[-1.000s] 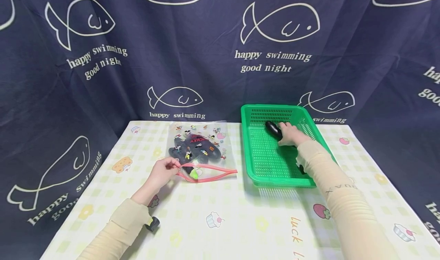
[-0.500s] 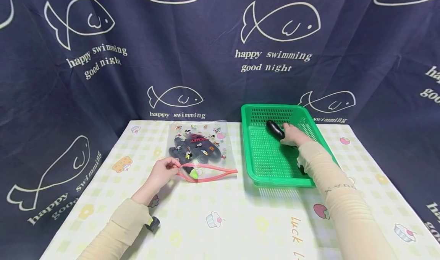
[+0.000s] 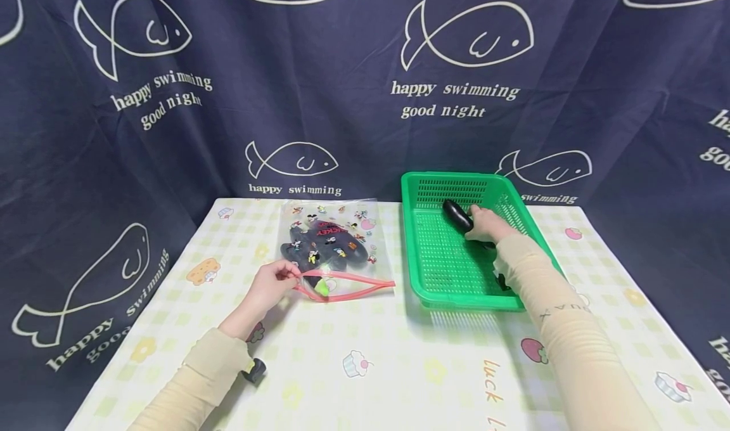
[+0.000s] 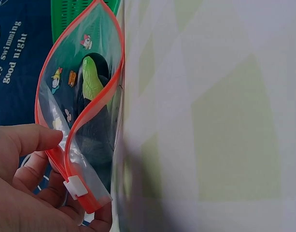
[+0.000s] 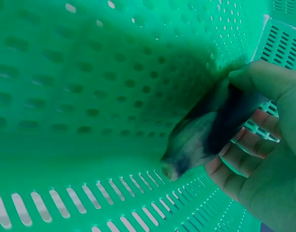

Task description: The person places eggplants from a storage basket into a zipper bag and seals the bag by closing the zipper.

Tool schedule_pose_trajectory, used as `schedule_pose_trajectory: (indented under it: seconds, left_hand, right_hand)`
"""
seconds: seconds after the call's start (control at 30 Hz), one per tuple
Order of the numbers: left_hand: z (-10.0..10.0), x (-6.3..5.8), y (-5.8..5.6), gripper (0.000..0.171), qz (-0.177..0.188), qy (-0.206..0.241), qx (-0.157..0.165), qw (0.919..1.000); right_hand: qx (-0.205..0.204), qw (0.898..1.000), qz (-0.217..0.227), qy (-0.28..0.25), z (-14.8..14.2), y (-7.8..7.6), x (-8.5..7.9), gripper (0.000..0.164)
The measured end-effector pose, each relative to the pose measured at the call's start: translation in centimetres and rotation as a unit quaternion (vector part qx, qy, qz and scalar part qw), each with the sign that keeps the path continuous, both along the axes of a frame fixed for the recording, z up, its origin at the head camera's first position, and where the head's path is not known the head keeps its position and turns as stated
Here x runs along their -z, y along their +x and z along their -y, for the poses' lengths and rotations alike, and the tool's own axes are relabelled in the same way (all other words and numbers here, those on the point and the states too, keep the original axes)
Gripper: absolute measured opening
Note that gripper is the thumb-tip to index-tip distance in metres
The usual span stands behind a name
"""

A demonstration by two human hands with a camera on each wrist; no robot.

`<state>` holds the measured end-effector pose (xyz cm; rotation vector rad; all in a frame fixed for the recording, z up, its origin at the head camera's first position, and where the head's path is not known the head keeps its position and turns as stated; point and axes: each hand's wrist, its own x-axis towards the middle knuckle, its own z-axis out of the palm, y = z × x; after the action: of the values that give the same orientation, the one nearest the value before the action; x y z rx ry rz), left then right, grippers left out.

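My left hand [image 3: 275, 286] pinches the left corner of a clear zip bag [image 3: 379, 228] with a red-orange rim and cartoon prints. The bag lies on the table with its mouth parted, and several dark eggplants show through it. One eggplant's green cap [image 4: 91, 79] sits at the mouth, and a white slider [image 4: 76, 186] is near my left fingers. Inside the green basket [image 3: 424, 301], my right hand [image 3: 486, 224] grips a glossy black eggplant [image 3: 457, 215]. In the right wrist view, thumb and fingers lie on either side of this eggplant [image 5: 201, 130], its paler end pointing away from the palm.
The basket has perforated walls and stands at the back right of the table, right of the bag. A checked cloth [image 3: 319, 361] with printed cupcakes and fruit covers the table. A dark blue fish-print curtain [image 3: 365, 57] hangs behind.
My right hand has shifted slightly right in the basket, its fingers now lower around the eggplant, which has moved a little right too. The left hand and bag stay almost the same.
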<state>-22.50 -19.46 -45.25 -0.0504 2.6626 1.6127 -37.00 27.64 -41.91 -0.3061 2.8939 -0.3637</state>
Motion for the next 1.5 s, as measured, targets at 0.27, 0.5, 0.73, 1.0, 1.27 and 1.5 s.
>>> schedule_pose_trajectory:
  seconds: [0.27, 0.5, 0.73, 1.0, 1.27, 1.5]
  left_hand:
    - [0.1, 0.2, -0.2, 0.012, -0.001, -0.012, -0.001, 0.9999]
    - [0.1, 0.0, -0.1, 0.011, -0.002, -0.014, 0.001, 0.9999]
    - [0.0, -0.1, -0.1, 0.011, -0.002, -0.013, 0.0, 0.9999]
    - [0.1, -0.3, -0.1, 0.011, -0.003, -0.008, 0.004, 1.0]
    - [0.1, -0.6, 0.1, 0.011, 0.002, -0.008, 0.004, 1.0]
    - [0.2, -0.5, 0.1, 0.012, -0.003, -0.007, 0.007, 0.9999]
  right_hand:
    - [0.006, 1.0, 0.019, -0.006, 0.0, 0.1, -0.2, 0.067]
    - [0.004, 1.0, 0.021, -0.001, -0.1, 0.1, -0.2, 0.069]
    - [-0.004, 1.0, 0.014, 0.008, -0.1, 0.4, -0.6, 0.067]
    - [-0.023, 1.0, 0.016, 0.01, -0.1, 0.9, -1.7, 0.067]
    - [-0.03, 0.999, 0.042, 0.005, 0.4, 1.8, -3.0, 0.063]
    - [-0.039, 0.998, 0.041, 0.021, 0.9, 2.5, -4.2, 0.062]
